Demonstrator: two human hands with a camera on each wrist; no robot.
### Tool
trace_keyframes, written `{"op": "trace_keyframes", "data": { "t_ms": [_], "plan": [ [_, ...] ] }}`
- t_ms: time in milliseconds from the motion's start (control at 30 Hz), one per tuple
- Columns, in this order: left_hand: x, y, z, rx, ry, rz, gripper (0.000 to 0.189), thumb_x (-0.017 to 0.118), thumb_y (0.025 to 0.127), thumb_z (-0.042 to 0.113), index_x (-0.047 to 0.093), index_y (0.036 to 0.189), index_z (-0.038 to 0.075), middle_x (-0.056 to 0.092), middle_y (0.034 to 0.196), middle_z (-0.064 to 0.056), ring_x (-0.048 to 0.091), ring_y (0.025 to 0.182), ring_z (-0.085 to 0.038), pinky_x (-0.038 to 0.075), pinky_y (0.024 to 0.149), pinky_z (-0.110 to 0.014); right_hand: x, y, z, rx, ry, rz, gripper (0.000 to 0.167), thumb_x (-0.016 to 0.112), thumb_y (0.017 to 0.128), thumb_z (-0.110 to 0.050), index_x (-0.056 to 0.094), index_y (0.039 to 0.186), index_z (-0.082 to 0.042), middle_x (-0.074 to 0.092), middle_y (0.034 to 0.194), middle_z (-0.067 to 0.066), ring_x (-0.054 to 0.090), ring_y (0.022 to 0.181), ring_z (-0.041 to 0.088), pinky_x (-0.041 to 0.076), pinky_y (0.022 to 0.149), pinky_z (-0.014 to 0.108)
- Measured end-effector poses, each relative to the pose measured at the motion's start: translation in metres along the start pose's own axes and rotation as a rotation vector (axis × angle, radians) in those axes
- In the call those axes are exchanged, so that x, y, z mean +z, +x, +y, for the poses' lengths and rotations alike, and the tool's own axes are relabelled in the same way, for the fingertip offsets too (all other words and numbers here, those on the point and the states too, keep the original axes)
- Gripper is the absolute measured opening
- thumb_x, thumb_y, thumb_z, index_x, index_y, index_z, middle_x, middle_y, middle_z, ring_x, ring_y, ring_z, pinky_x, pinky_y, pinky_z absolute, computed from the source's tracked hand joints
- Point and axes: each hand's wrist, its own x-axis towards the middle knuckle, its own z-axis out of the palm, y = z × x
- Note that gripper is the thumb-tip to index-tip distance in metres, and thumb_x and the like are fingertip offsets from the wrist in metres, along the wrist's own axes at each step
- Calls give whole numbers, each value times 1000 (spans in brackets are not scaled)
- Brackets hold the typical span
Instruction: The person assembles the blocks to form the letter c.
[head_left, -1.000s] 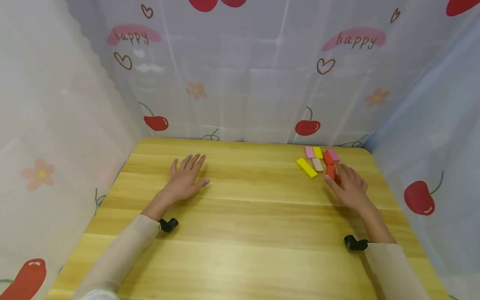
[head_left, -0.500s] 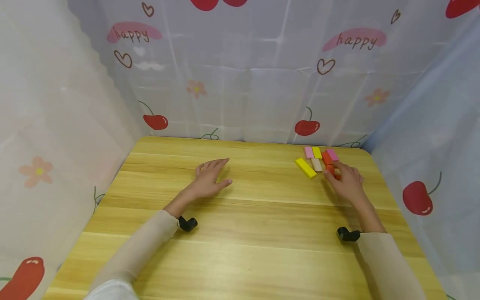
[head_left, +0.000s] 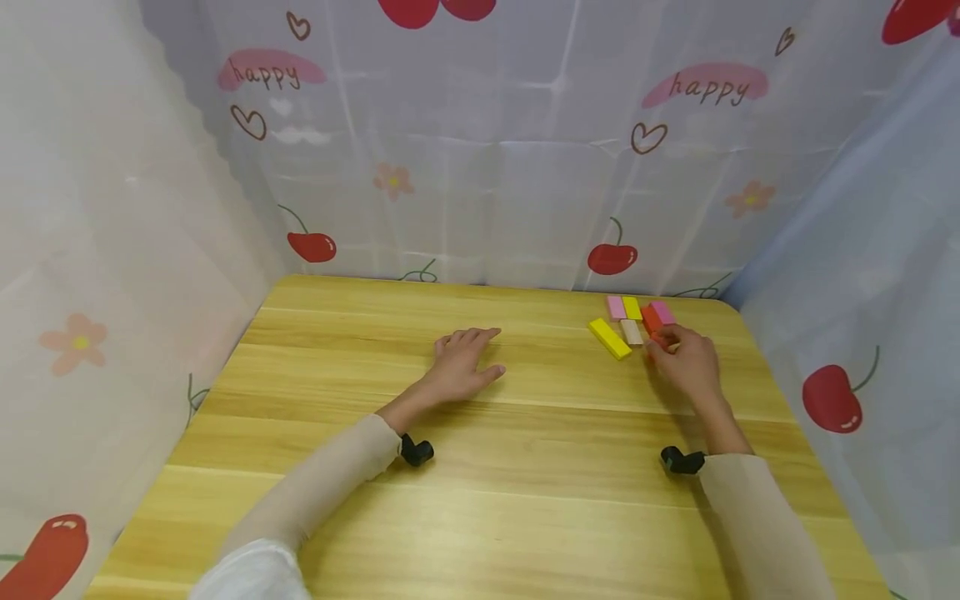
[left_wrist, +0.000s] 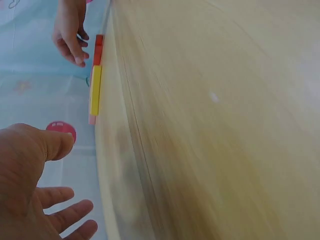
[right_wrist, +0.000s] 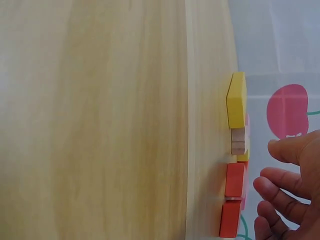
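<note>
A cluster of small coloured blocks lies near the table's back right. Nearest the middle is a long yellow block (head_left: pixel 610 338), with a plain wooden block (head_left: pixel 631 332) beside it. Behind them are a pink block (head_left: pixel 616 307) and a shorter yellow block (head_left: pixel 632 308); another pink block (head_left: pixel 663 313) lies to their right. My right hand (head_left: pixel 690 364) hovers over the red blocks (right_wrist: pixel 235 180), fingers loosely bent, with a gap showing between fingertips and blocks in the right wrist view. My left hand (head_left: pixel 459 372) is over the table's middle, thumb and fingers spread, holding nothing.
The wooden table (head_left: pixel 480 467) has rounded back corners. A printed curtain (head_left: pixel 510 192) hangs behind it and along both sides. Each wrist carries a small black camera, such as the left wrist camera (head_left: pixel 417 451).
My left hand has swept right from the table's left part to its middle. The right hand has shifted slightly left over the red blocks, its fingers bending more. The blocks keep their layout.
</note>
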Motion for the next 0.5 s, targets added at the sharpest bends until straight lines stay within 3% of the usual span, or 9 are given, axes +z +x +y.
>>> {"op": "trace_keyframes", "data": {
  "t_ms": [100,300,500],
  "plan": [
    [7,7,10,1,-42,-12,70,63,107,49,41,166,19,53,160,-9,45,147,-38,26,117,-66,1,0,-2,47,19,-6,35,70,103,-30,71,122,0,74,114,24,58,97,37,39,80,38],
    [23,25,28,5,-160,-29,64,63,108,46,46,162,18,59,153,-9,50,142,-36,31,112,-64,7,6,-5,64,20,-11,39,68,104,-33,70,117,3,72,111,24,62,96,37,44,81,38],
    [35,41,45,-12,-192,-27,60,63,108,45,49,160,19,61,150,-6,53,139,-33,34,107,-58,16,11,-9,79,21,-32,43,68,104,-35,69,123,4,72,113,25,64,99,38,47,84,39]
  ]
}}
